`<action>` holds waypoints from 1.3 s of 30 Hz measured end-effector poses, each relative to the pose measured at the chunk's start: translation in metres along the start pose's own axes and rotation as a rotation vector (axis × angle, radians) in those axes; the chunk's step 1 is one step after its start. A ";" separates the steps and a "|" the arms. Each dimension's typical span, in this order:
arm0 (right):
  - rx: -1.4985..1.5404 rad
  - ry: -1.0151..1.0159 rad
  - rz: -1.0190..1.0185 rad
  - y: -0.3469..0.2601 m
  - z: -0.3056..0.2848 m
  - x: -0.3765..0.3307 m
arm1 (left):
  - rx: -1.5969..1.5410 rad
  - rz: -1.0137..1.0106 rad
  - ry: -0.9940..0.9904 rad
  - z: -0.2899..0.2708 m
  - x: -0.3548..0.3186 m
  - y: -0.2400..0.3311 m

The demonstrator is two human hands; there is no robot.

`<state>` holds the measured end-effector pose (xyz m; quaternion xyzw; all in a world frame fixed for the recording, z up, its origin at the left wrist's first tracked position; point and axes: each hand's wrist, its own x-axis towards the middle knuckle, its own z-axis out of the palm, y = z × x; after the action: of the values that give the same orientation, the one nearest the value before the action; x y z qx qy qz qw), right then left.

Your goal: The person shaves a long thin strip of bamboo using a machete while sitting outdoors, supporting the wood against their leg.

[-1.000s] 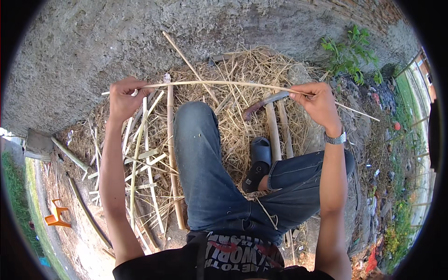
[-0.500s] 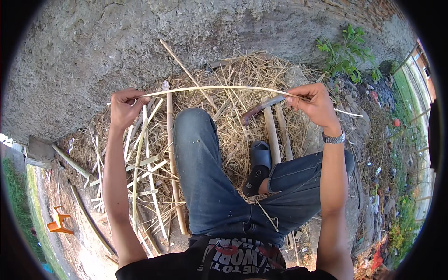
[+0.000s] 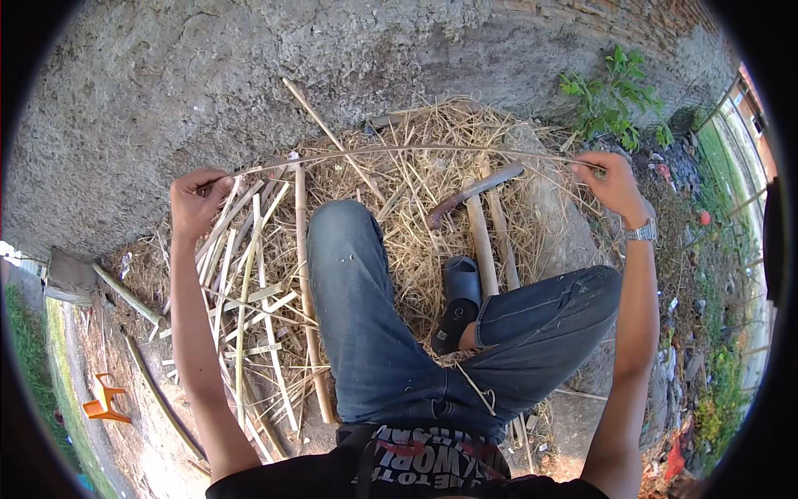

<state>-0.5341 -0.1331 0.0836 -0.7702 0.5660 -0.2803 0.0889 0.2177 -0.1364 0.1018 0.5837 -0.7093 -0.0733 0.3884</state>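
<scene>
Fingers (image 3: 221,186) of the left hand (image 3: 193,204) and the right hand (image 3: 613,185) are pinched on a thin strip (image 3: 399,149) toward its ends; it is held slightly arched above straw (image 3: 416,249). A knife (image 3: 450,205) is laid across poles (image 3: 480,241); left of these, split slats (image 3: 242,333) are scattered.

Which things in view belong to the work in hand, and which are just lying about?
Work in hand:
thin strip, held by left hand and right hand
pale strips, probably
brown-handled knife, probably

Lying about, apparently:
orange chair
small red object
</scene>
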 end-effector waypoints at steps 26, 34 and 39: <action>0.195 0.320 0.246 0.045 0.003 -0.052 | 0.390 0.038 0.375 -0.020 -0.004 0.015; 0.115 0.299 0.283 0.030 0.008 -0.054 | 0.435 -0.018 0.379 -0.022 -0.009 -0.009; 0.140 0.329 0.265 0.028 0.013 -0.055 | 0.431 -0.070 0.393 -0.018 -0.008 -0.003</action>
<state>-0.5616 -0.0944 0.0417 -0.6250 0.6481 -0.4267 0.0849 0.2316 -0.1237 0.1090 0.6798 -0.5991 0.1802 0.3827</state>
